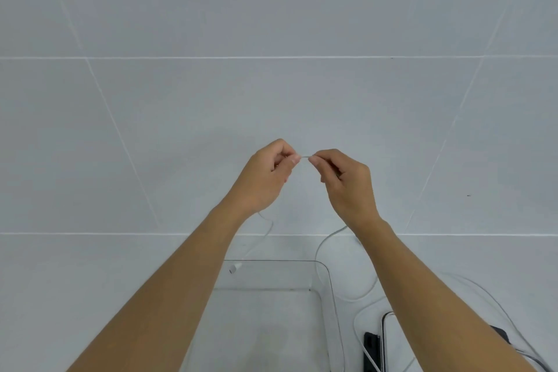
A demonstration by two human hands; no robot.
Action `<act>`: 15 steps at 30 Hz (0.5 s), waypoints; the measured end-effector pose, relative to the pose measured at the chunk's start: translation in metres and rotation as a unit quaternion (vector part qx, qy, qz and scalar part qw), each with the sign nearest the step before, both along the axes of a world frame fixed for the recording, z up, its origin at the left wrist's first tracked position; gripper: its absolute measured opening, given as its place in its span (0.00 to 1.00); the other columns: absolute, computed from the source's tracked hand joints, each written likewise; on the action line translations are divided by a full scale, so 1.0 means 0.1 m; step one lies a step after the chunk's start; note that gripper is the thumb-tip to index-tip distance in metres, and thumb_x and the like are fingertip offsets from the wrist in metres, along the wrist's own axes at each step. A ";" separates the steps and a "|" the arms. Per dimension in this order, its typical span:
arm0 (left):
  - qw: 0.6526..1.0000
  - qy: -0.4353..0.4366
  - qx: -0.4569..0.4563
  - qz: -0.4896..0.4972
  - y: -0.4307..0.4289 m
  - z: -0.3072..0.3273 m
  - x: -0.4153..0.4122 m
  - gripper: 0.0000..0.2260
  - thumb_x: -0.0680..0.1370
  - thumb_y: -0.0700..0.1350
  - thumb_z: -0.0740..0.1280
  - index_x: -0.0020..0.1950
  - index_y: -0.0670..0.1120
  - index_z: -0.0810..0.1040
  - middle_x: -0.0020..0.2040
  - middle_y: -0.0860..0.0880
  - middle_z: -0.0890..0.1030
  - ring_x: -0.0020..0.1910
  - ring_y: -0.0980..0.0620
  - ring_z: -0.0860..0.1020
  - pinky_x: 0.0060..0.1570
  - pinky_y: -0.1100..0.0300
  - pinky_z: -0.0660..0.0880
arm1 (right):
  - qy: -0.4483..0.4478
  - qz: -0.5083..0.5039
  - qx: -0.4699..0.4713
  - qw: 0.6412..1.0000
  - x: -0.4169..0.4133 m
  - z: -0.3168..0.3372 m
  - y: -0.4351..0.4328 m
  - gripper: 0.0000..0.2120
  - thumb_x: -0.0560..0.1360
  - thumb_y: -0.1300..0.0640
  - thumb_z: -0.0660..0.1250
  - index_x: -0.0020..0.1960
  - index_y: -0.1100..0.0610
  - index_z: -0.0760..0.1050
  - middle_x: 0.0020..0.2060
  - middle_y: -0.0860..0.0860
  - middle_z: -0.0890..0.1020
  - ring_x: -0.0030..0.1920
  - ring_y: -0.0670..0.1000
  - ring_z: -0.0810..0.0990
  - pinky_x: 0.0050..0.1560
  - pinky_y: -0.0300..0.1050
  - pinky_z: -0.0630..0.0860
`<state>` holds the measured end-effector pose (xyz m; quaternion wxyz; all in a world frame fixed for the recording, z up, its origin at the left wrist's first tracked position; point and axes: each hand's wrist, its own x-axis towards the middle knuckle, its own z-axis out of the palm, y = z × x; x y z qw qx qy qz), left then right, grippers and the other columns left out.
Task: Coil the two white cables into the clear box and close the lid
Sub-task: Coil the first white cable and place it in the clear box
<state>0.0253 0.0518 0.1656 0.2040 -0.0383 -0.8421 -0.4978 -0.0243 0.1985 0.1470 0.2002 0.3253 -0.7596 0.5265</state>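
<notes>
Nearest the lens: two bare forearms, rising from the bottom edge and converging toward the middle. Between them, below the grip, the clear box (327,281), open-topped, nothing coiled inside so far as can be seen; through its transparent floor only the pale tiled floor (120,100). No tabletop visible.

Left to right. Left hand (265,178) raised, thumb and forefinger pinched tight on a white cable (304,156). From under that wrist a thin strand dropping toward the box's far left corner, ending in a small white plug (235,267) hanging just at the rim. Between the two grips, only a very short taut stretch of cable. Right hand (347,184) likewise pinched on the same strand, fingertips nearly meeting those of the left. Below the right wrist, the cable curving down and looping beside the box's right wall. Farther right and lower, more white cable (480,293) trailing out across the floor, plus what looks like the lid (389,338) with a dark latch (370,344), partly hidden by the right forearm; whether this strand is the second cable cannot be told.

Step in hand, judging by this: starting the first coil, both cables still outside the box, lid off.

Next move probably calls for sliding the right grip along the slack, forming an even loop, keeping the loops small enough for the box, minding the dangling plug.
</notes>
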 end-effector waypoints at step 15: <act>0.995 -0.022 0.100 0.006 -0.01 0.48 0.53 0.21 0.78 0.52 0.63 0.26 0.50 0.64 0.22 0.57 0.61 0.21 0.56 0.58 0.22 0.67 0.58 | 0.069 -0.064 -0.036 0.995 0.26 0.75 0.28 0.09 0.78 0.58 0.63 0.42 0.62 0.74 0.24 0.46 0.68 0.25 0.46 0.65 0.31 0.45 0.64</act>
